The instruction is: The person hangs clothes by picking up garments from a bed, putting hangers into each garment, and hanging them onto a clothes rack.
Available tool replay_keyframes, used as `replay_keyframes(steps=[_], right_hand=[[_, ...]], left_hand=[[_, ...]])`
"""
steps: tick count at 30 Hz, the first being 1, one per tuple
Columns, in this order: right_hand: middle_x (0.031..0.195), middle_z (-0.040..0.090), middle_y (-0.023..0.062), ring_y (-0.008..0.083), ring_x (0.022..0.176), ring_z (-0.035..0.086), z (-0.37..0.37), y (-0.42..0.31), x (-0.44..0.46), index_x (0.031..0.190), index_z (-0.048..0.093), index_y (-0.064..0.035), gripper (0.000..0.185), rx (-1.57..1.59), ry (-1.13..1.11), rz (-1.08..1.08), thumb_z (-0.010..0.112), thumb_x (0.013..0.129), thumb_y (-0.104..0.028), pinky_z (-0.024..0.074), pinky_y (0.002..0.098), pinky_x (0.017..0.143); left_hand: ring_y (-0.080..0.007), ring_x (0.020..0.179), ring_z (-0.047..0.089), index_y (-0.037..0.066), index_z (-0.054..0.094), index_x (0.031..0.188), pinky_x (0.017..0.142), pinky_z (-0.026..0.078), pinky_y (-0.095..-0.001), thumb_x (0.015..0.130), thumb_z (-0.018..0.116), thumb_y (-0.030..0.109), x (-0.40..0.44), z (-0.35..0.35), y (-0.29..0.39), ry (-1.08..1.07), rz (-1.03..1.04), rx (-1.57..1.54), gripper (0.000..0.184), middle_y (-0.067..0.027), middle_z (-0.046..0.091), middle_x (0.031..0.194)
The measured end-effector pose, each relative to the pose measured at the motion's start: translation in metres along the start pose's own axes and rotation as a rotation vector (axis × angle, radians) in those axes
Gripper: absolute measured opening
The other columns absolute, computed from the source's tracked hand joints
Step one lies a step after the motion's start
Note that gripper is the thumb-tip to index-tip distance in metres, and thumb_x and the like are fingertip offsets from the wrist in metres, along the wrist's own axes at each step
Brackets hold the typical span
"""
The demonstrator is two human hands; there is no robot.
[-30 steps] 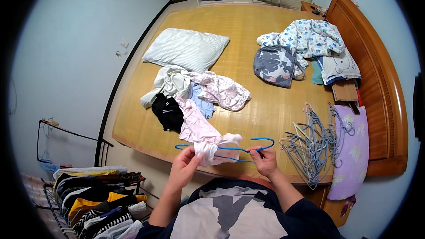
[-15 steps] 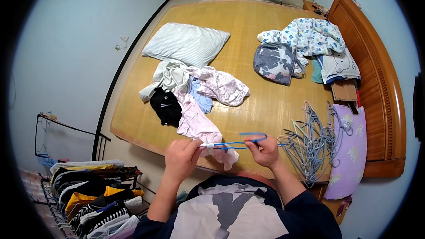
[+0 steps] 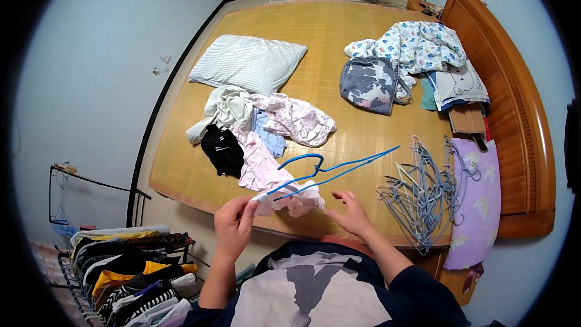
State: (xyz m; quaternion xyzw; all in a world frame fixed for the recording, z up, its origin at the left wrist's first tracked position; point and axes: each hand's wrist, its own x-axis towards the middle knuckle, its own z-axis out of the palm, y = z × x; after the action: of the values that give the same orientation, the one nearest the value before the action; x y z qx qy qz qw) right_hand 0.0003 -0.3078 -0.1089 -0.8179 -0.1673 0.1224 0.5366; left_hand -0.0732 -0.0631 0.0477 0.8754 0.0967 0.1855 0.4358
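My left hand (image 3: 233,223) pinches a whitish edge of a pale pink garment (image 3: 260,160), together with one end of a blue clothes hanger (image 3: 348,166). The hanger slants up and right over the bed, its hook towards the left. Part of the garment lies on the bed and its lower folds hang by the near edge. How far the hanger end sits inside the cloth is hidden by my fingers. Just below the hanger, my right hand (image 3: 352,215) is open with fingers apart, touching nothing.
Beside the garment lie black clothing (image 3: 221,151), a blue piece (image 3: 269,136) and a floral one (image 3: 299,121). A striped pillow (image 3: 248,60) is behind. Tangled hangers (image 3: 423,200) lie right, near a purple pillow (image 3: 478,206). A rack of clothes (image 3: 133,272) stands lower left.
My right hand has let go of the hanger and opened below it. The hanger's free end has swung up and away from me. My left hand keeps its pinch, slightly lower.
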Motion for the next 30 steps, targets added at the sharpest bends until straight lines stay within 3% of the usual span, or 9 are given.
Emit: replay_keyframes(steps=[1, 5, 11, 13, 16, 19, 22, 28, 30], right_hand=[[0.115, 0.053, 0.0196, 0.0322, 0.111, 0.051, 0.011, 0.012, 0.002, 0.118, 0.054, -0.0004, 0.065, 0.01, -0.035, 0.066, 0.074, 0.072, -0.042, 0.0411, 0.0381, 0.094], [0.117, 0.052, 0.0199, 0.0313, 0.112, 0.05, 0.045, 0.036, 0.009, 0.115, 0.055, 0.0009, 0.064, 0.04, -0.046, 0.218, 0.075, 0.071, -0.041, 0.0411, 0.0379, 0.093], [0.101, 0.062, 0.0128, 0.0225, 0.091, 0.06, 0.044, 0.03, 0.026, 0.108, 0.057, 0.0056, 0.046, 0.388, -0.521, 0.239, 0.065, 0.084, -0.032, 0.044, 0.0281, 0.085], [0.085, 0.065, 0.0086, 0.0186, 0.072, 0.062, 0.035, 0.009, 0.021, 0.108, 0.057, 0.0045, 0.034, 1.092, -0.354, 0.48, 0.056, 0.09, -0.025, 0.0473, 0.0292, 0.078], [0.084, 0.065, 0.0105, 0.0195, 0.065, 0.062, -0.015, -0.013, 0.025, 0.108, 0.057, 0.0023, 0.031, 1.426, -0.329, 0.537, 0.052, 0.091, -0.023, 0.0491, 0.0348, 0.077], [0.086, 0.065, 0.0129, 0.0197, 0.056, 0.058, -0.041, 0.011, 0.03, 0.109, 0.055, 0.0025, 0.032, 1.877, -0.367, 0.277, 0.049, 0.092, -0.024, 0.0502, 0.0367, 0.073], [0.075, 0.061, 0.0072, 0.0175, 0.068, 0.056, -0.064, -0.017, 0.037, 0.097, 0.057, -0.0031, 0.026, 1.687, -0.11, 0.199, 0.048, 0.092, -0.027, 0.0469, 0.0342, 0.071], [0.063, 0.049, 0.0027, 0.0108, 0.057, 0.043, -0.092, -0.022, 0.046, 0.111, 0.05, 0.0002, 0.025, 1.785, -0.107, 0.233, 0.047, 0.094, -0.018, 0.0364, 0.0195, 0.044], [0.063, 0.049, 0.0026, 0.0082, 0.052, 0.042, -0.099, -0.019, 0.045, 0.118, 0.048, 0.001, 0.032, 1.544, -0.086, 0.243, 0.048, 0.093, -0.019, 0.0331, 0.0178, 0.04]], left_hand=[[-0.01, 0.055, 0.047, -0.001, 0.064, 0.089, 0.05, 0.038, -0.0231, 0.086, 0.063, 0.01, -0.001, 0.0, 0.002, -0.004, 0.0, -0.002, 0.011, -0.0056, 0.056, 0.065], [-0.0074, 0.056, 0.046, -0.002, 0.063, 0.088, 0.051, 0.037, -0.0213, 0.086, 0.063, 0.009, -0.002, -0.005, 0.009, -0.03, -0.009, -0.075, 0.012, -0.004, 0.057, 0.067], [-0.0061, 0.056, 0.046, -0.003, 0.064, 0.087, 0.051, 0.037, -0.0212, 0.085, 0.064, 0.007, -0.004, -0.013, 0.008, 0.003, 0.012, -0.084, 0.01, -0.0031, 0.058, 0.067], [-0.0058, 0.056, 0.045, -0.003, 0.064, 0.086, 0.051, 0.037, -0.0211, 0.084, 0.064, 0.006, -0.007, -0.019, 0.001, 0.031, -0.031, -0.121, 0.009, -0.0028, 0.057, 0.067], [-0.0058, 0.056, 0.045, -0.003, 0.064, 0.084, 0.05, 0.036, -0.0209, 0.082, 0.067, 0.007, -0.011, -0.033, -0.006, 0.061, -0.096, -0.08, 0.01, -0.0024, 0.057, 0.066], [-0.0057, 0.058, 0.046, -0.002, 0.065, 0.081, 0.052, 0.036, -0.0205, 0.078, 0.072, 0.01, -0.012, -0.043, -0.014, 0.138, -0.103, -0.091, 0.014, -0.0014, 0.057, 0.065], [-0.0055, 0.058, 0.046, -0.002, 0.064, 0.08, 0.052, 0.035, -0.0203, 0.078, 0.073, 0.011, -0.01, -0.045, -0.018, 0.117, -0.093, -0.156, 0.016, -0.001, 0.057, 0.065], [-0.0066, 0.06, 0.047, -0.001, 0.063, 0.076, 0.054, 0.036, -0.0207, 0.072, 0.075, 0.007, -0.003, -0.047, -0.022, 0.02, -0.018, -0.034, 0.014, -0.0015, 0.058, 0.068], [-0.0073, 0.059, 0.048, -0.001, 0.064, 0.075, 0.053, 0.036, -0.0211, 0.071, 0.076, 0.006, 0.0, -0.048, -0.023, 0.032, 0.001, -0.017, 0.014, -0.0024, 0.059, 0.067]])
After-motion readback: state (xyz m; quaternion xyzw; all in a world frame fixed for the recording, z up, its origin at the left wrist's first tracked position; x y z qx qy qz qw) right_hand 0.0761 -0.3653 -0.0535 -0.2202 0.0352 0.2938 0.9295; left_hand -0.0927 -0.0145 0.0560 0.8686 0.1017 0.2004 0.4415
